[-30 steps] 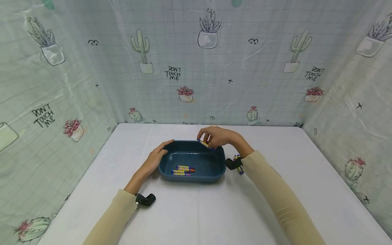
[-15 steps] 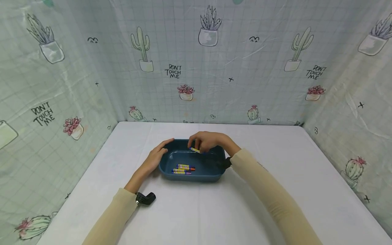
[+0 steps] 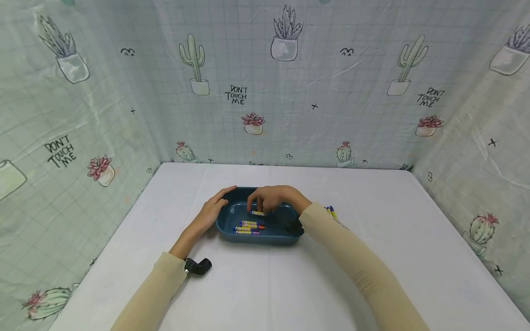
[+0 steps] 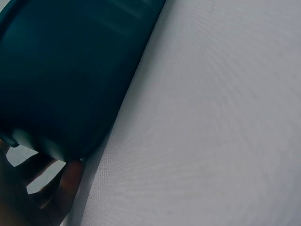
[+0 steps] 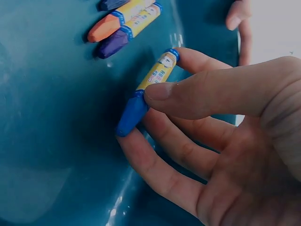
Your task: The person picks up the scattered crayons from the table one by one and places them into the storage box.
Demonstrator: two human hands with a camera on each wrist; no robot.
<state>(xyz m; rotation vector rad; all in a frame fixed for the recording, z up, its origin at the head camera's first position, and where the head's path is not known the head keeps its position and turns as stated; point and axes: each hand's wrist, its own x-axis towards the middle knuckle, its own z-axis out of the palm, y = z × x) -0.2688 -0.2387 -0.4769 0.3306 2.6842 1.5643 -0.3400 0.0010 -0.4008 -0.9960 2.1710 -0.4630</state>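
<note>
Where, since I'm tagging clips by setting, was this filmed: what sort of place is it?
Probably a screened-off tabletop filming booth: cactus-printed sheeting closes in three sides of the white table, and a black wrist-worn device is in view. What lies beyond the sheeting isn't shown.

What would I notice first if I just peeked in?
Probably the dark blue bin on the white table, with the left hand gripping its left end and crayons lying inside. Next, the bright blue crayon pinched in the right hand, over the bin. Behind, cactus drawings and "DON'T TOUCH ME" stand out on the backdrop.
</note>
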